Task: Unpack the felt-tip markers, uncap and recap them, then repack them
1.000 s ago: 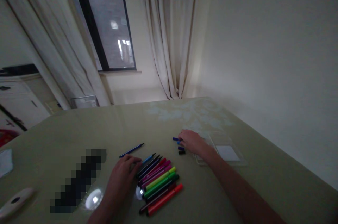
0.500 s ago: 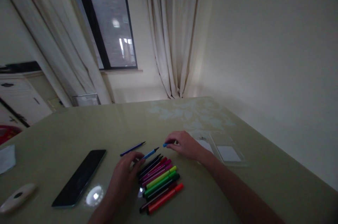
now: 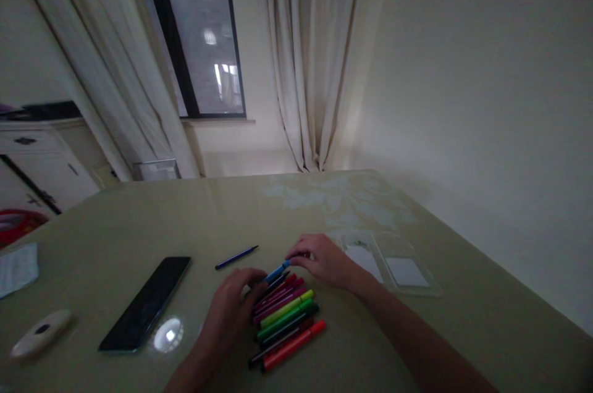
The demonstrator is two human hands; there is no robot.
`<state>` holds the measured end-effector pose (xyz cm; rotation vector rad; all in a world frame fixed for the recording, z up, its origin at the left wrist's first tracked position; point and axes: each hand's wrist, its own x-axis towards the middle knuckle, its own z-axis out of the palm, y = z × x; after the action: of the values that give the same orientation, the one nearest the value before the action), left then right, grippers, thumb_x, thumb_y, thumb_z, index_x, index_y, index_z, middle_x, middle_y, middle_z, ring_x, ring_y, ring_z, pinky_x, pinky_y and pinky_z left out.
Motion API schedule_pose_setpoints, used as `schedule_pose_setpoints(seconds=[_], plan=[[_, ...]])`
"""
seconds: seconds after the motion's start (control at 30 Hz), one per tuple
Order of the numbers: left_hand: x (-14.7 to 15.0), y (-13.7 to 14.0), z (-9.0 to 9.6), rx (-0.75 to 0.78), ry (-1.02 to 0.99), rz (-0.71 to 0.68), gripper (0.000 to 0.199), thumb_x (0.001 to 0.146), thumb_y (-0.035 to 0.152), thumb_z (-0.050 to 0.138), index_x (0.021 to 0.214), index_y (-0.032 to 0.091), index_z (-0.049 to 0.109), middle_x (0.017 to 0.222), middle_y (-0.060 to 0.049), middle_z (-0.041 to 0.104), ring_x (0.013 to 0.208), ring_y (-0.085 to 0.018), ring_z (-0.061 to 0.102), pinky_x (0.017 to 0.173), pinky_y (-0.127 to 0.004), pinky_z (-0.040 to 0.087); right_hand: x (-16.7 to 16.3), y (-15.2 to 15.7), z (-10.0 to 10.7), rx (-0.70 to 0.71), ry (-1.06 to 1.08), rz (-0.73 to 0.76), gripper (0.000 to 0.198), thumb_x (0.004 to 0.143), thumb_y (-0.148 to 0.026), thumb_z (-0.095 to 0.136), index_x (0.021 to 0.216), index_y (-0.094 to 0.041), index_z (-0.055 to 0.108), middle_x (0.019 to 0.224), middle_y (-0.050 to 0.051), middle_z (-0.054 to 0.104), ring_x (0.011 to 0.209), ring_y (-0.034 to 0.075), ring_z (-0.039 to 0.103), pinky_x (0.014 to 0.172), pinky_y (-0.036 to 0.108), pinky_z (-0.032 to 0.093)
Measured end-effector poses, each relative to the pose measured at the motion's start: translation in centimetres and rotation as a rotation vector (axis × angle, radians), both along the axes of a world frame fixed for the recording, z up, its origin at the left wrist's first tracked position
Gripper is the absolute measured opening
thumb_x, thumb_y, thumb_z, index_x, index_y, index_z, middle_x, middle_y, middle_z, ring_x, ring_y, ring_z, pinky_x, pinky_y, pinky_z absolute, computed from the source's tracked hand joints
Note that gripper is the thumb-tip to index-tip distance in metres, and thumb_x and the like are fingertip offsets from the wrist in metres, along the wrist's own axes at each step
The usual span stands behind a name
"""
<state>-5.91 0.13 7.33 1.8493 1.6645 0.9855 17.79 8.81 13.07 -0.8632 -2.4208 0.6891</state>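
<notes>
A blue marker (image 3: 277, 272) is held by its barrel in my left hand (image 3: 237, 294), whose fingers are closed round it. At the marker's tip end, my right hand (image 3: 320, 260) pinches its small blue cap (image 3: 286, 263), which now meets the barrel; whether it is fully seated cannot be seen. Just below both hands lies a row of markers in several colours, among them a yellow-green marker (image 3: 287, 309), a green marker (image 3: 286, 319) and a red marker (image 3: 294, 346). A dark blue marker (image 3: 236, 257) without a cap rests apart, beyond my left hand.
To the left lie a black phone (image 3: 146, 305), a pale oval object (image 3: 41, 333) with a dark spot and a white paper (image 3: 18, 269). A clear plastic case (image 3: 391, 287) with white cards sits open on the right. The table (image 3: 222, 214) reaches back towards a curtained window.
My hands have come together: the blue cap, held apart from the marker before, is now at its tip. The view has shifted slightly.
</notes>
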Motion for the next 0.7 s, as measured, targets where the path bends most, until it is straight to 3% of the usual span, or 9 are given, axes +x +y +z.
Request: schedule_pose_setpoints(seconds=[0.17,0.33,0.47,0.57,0.7], plan=[[0.4,-0.4,0.4,0.016,-0.014,0.021,0.017,0.089,0.039,0.065,0.093,0.028,0.078,0.090,-0.001,0.079,0.085,-0.023,0.071,0.080,-0.033,0.052,-0.2,-0.5,0.4,-0.020,0.063,0.018,0.010,0.089,-0.018,0.075,0.093,-0.021,0.083,0.086,0.004,0.077,0.078,0.015,0.067,0.074,0.023,0.047],[0.7,-0.6,0.3,0.033,0.008,-0.045,0.017,0.092,0.040,0.065,0.094,0.028,0.077,0.090,-0.001,0.078,0.083,-0.022,0.071,0.077,-0.032,0.052,0.2,-0.3,1.2,-0.093,0.058,0.039,0.013,0.093,-0.025,0.070,0.093,-0.020,0.083,0.084,0.003,0.077,0.079,0.015,0.068,0.072,0.023,0.047],[0.7,-0.8,0.8,0.056,0.090,-0.118,0.021,0.094,0.043,0.063,0.092,0.027,0.078,0.091,-0.004,0.076,0.088,-0.024,0.070,0.082,-0.035,0.052,2.3,1.0,1.6,-0.053,-0.148,-0.108,0.019,0.097,-0.030,0.065,0.097,-0.020,0.081,0.090,0.004,0.078,0.082,0.017,0.068,0.073,0.024,0.045],[0.6,-0.9,1.2,0.002,0.181,-0.168,0.024,0.093,0.047,0.065,0.087,0.028,0.079,0.092,-0.005,0.074,0.090,-0.025,0.068,0.083,-0.037,0.050,4.1,1.9,1.4,-0.024,-0.391,-0.243,0.010,0.087,-0.023,0.073,0.090,-0.020,0.082,0.088,0.005,0.079,0.082,0.019,0.069,0.069,0.025,0.043],[0.2,-0.6,1.0,-0.058,0.178,-0.195,0.029,0.096,0.050,0.059,0.089,0.030,0.079,0.094,-0.004,0.072,0.091,-0.024,0.067,0.083,-0.036,0.050,4.8,2.3,0.3,-0.087,-0.531,-0.259,0.010,0.073,-0.018,0.082,0.081,-0.024,0.083,0.079,0.003,0.079,0.072,0.019,0.070,0.058,0.023,0.040]])
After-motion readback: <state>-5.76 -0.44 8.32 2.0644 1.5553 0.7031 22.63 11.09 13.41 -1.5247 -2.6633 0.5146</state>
